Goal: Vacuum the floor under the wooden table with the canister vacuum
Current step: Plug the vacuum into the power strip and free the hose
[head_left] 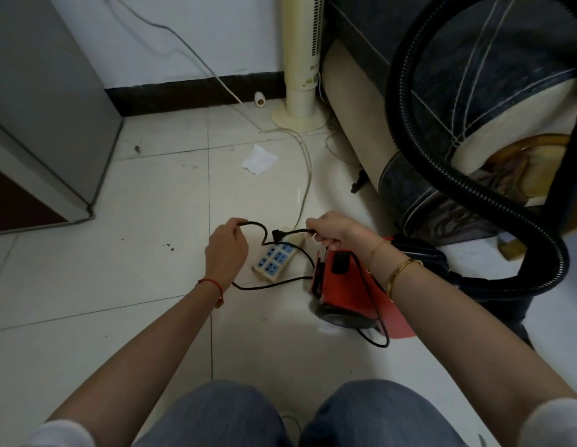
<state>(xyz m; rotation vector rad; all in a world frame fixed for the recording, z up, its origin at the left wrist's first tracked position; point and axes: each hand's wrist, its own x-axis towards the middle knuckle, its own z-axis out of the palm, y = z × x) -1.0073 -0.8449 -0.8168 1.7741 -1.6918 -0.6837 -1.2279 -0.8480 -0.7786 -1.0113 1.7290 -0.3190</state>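
Both hands on the black power cord, plug hovering over the power strip!

Left hand (227,250) pinches the cord (253,224) at 11 o'clock of the power strip (274,258); right hand (334,232) grips it beside the plug (277,234). Red canister vacuum (348,291) sits at 3 o'clock, touching the floor.

1. L hand (227,250): back facing up, fingers curled, pinching a thin black power cord (253,224) at its top.
2. R hand (334,230): fist curled round the same cord, just behind the plug.
3. Both forearms reach fwd and down, bare, white sleeves at the elbows.
4. Knees in grey-blue trousers, bent, at bottom edge.
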